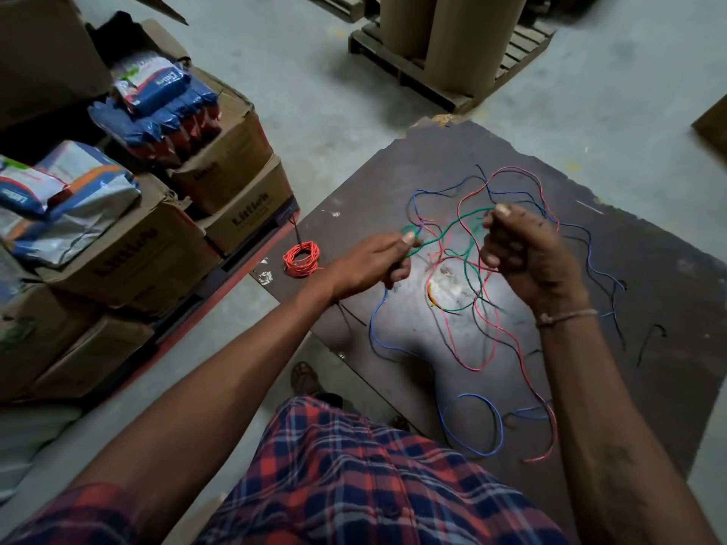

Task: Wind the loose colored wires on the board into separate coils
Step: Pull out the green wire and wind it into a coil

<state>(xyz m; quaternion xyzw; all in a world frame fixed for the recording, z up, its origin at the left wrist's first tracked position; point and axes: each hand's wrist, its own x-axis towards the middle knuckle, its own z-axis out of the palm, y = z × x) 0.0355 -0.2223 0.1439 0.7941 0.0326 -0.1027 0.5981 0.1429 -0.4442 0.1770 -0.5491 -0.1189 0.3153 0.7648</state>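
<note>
The green wire (452, 230) is held up above the dark board (649, 308) between the two hands. The left hand (377, 257) pinches it between thumb and forefinger, where the wire makes a small loop near the fingertips. The right hand (523, 249) has its fingers curled and its thumb pressed on the other part of the same wire, so both grips are clamped on the green wire. From the hands the wire hangs down and goes to the board, where it lies mixed with the other loose wires.

On the board, the red wire (491, 340) runs in long curves from the far side to the near edge. The blue wire (472, 426) makes a wide loop near the person's checked shirt (354, 466), and the black wire (613, 308) lies more to the right side. These wires cross each other in many places (I cannot tell which one is on top everywhere).

One red coil (302, 259) is already wound and lies near the left corner of the board, apart from the loose wires.

To the left, cardboard boxes (130, 261) stand in stacks. One open box at the top holds blue and red packets (165, 108), and more packets (59, 194) lie on the nearer boxes. Far behind the board, big brown paper rolls (464, 37) stand on a wooden pallet (401, 68) on the grey floor (314, 92).
</note>
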